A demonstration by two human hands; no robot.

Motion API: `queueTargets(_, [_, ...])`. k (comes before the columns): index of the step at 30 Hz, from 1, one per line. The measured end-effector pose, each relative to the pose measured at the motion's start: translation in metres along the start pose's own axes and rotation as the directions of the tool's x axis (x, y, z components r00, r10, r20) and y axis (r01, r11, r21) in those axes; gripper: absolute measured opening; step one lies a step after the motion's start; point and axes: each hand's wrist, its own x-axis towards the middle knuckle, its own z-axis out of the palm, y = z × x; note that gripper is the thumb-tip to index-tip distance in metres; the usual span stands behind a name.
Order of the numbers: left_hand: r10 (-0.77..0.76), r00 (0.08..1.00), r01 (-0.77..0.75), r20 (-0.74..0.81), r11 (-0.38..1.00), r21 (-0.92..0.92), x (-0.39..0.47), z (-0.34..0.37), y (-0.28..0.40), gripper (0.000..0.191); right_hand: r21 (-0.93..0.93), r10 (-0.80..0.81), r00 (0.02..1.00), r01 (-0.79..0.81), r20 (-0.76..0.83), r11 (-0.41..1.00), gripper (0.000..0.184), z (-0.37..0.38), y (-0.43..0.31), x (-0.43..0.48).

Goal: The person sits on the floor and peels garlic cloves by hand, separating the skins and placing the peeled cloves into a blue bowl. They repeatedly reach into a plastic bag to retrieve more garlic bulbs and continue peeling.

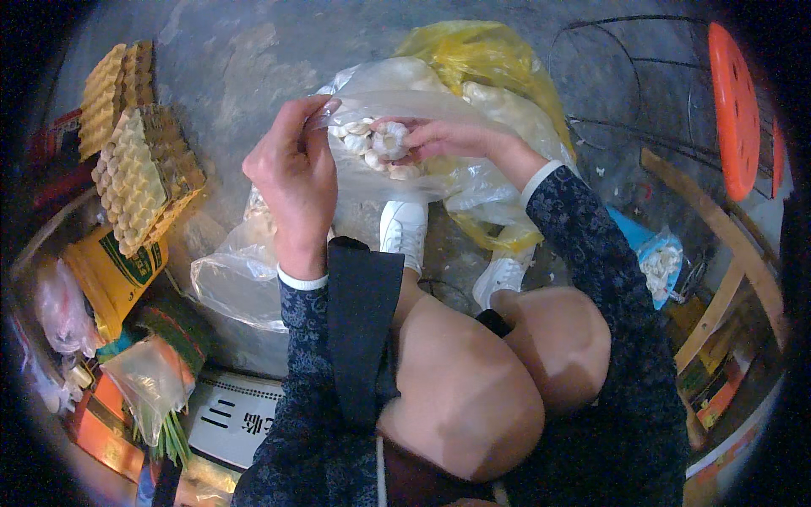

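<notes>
My left hand pinches the edge of a clear plastic bag between thumb and fingers. Reaching into the bag's mouth from the right, my right hand has its fingers around a garlic bulb. More garlic bulbs lie beside it inside the bag, partly behind the film. Behind and to the right is a yellow plastic bag with pale contents that I cannot make out. Another clear plastic bag spreads on the floor below my left hand, partly covered by my forearm.
Stacked egg trays and a yellow carton stand at the left, above green stalks in a bag. At the right are an orange stool seat, wooden bars and a blue dustpan holding pale scraps. My white shoes rest on the concrete floor.
</notes>
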Motion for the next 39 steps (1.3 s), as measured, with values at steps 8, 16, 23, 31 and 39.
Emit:
queueTargets(8, [-0.065,0.997,0.064,0.038,0.998,0.013,-0.001,-0.005,0.001,0.024,0.084,0.016,0.996,-0.023,0.086,0.996,0.056,0.01,-0.016,-0.014])
queueTargets(16, [-0.093,0.989,0.093,0.118,0.996,0.01,-0.074,-0.062,0.015,0.045,-0.08,-0.045,0.999,0.043,-0.028,0.996,0.061,0.075,-0.048,-0.079])
queueTargets(23, [-0.249,0.6,0.697,0.76,0.63,-0.343,-0.17,-0.154,0.103,0.04,-0.307,-0.14,0.955,0.056,-0.261,0.95,0.053,0.149,-0.076,-0.172])
queueTargets(31, [0.122,0.832,0.274,0.542,0.759,-0.591,-0.187,-0.216,0.188,0.017,-0.514,-0.605,0.685,0.377,-0.406,0.771,0.051,0.274,-0.085,-0.291])
queueTargets(39, [0.618,0.42,-0.501,0.665,0.769,-0.398,-0.225,-0.145,0.251,0.022,-0.452,-0.807,0.44,0.671,-0.395,0.587,0.055,0.329,-0.03,-0.312])
